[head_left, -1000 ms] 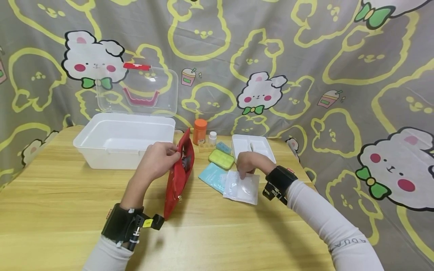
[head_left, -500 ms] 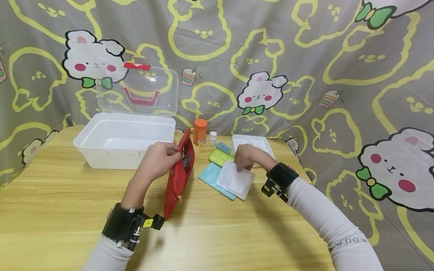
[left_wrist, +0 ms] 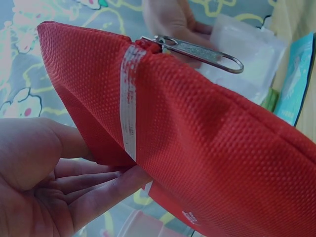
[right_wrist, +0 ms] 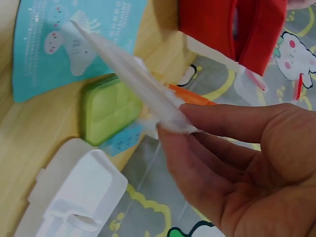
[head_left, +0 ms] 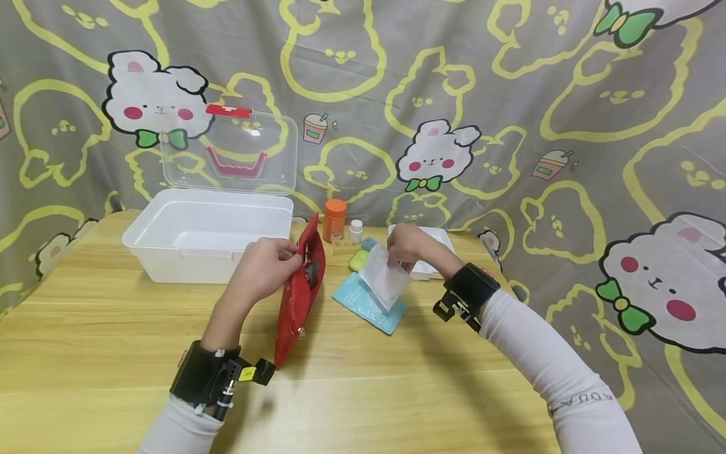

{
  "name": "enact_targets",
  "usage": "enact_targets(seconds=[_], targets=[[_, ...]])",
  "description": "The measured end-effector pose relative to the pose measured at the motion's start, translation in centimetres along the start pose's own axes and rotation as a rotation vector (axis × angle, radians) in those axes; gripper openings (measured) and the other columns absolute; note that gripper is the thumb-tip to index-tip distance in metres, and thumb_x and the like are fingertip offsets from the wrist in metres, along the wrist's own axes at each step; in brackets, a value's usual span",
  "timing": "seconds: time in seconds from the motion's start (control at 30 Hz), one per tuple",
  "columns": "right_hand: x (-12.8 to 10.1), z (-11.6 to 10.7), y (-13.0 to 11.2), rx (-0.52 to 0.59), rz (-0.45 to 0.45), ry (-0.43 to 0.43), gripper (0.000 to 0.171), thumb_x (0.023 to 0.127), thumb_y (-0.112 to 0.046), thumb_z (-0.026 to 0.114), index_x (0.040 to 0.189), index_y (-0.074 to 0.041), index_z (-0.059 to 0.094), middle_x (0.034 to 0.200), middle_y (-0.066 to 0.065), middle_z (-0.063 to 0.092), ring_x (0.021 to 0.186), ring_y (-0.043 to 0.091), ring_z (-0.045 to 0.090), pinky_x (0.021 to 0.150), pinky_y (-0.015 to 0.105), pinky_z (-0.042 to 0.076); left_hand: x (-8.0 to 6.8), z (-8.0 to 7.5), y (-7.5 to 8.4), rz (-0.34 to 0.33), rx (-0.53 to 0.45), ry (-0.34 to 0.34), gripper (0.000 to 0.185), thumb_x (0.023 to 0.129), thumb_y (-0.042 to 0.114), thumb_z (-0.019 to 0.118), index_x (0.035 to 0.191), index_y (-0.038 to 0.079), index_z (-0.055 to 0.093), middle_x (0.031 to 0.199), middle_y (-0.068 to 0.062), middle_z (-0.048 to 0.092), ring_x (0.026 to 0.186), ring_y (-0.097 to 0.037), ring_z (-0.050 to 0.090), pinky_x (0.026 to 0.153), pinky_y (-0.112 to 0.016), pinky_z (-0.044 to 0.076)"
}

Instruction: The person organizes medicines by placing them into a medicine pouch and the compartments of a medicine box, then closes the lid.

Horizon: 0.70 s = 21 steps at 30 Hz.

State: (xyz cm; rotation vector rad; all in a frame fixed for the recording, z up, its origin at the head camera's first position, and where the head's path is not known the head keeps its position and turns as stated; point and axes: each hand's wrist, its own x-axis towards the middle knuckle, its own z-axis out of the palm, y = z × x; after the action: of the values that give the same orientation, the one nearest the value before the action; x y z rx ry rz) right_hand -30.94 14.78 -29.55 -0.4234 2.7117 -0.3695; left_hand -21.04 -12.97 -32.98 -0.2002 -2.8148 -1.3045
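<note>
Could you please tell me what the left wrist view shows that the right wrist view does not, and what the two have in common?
Only the left wrist view shows the metal zipper pull and the left hand gripping the red pouch. Only the right wrist view shows the green case, the white tray and the pouch's open mouth. Both show the pouch, the clear packet pinched by the right hand, and the teal packet.

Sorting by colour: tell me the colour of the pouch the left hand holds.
Red pouch, woven texture, gripped by the left hand; clearest in the left wrist view.
</note>
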Motion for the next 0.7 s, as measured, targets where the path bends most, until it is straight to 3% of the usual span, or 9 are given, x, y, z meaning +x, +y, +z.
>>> enact_targets(seconds=[0.23,0.47,0.7], targets=[[-0.2,-1.2,-1.0,0.137,-0.036,0.088,0.019,0.085,-0.005,0.07,0.1,0.006,0.07,0.092,0.021,0.071,0.064,0.021,0.074,0.061,0.032,0.062,-0.1,0.0,0.0,0.006,0.009,0.005,0.029,0.097,0.012,0.056,0.117,-0.004,0.07,0.102,-0.022,0.075,0.074,-0.021,0.072,0.062,-0.027,0.059],[-1.0,-1.8,-2.7,0.204,-0.099,0.17,0.009,0.084,-0.006,0.069,0.087,0.002,0.071,0.081,0.017,0.073,0.061,0.02,0.072,0.059,0.031,0.061,-0.1,0.0,0.1,0.0,0.008,0.005,0.029,0.097,0.013,0.056,0.117,-0.003,0.07,0.104,-0.022,0.075,0.076,-0.023,0.074,0.063,-0.028,0.06],[-1.4,-1.8,-4.5,0.295,-0.131,0.15,0.008,0.087,-0.009,0.074,0.087,-0.001,0.072,0.081,0.012,0.071,0.065,0.022,0.072,0.064,0.03,0.061,-0.1,-0.1,0.1,-0.004,0.01,0.004,0.03,0.097,0.013,0.056,0.118,-0.003,0.069,0.104,-0.022,0.075,0.077,-0.025,0.074,0.062,-0.028,0.059]])
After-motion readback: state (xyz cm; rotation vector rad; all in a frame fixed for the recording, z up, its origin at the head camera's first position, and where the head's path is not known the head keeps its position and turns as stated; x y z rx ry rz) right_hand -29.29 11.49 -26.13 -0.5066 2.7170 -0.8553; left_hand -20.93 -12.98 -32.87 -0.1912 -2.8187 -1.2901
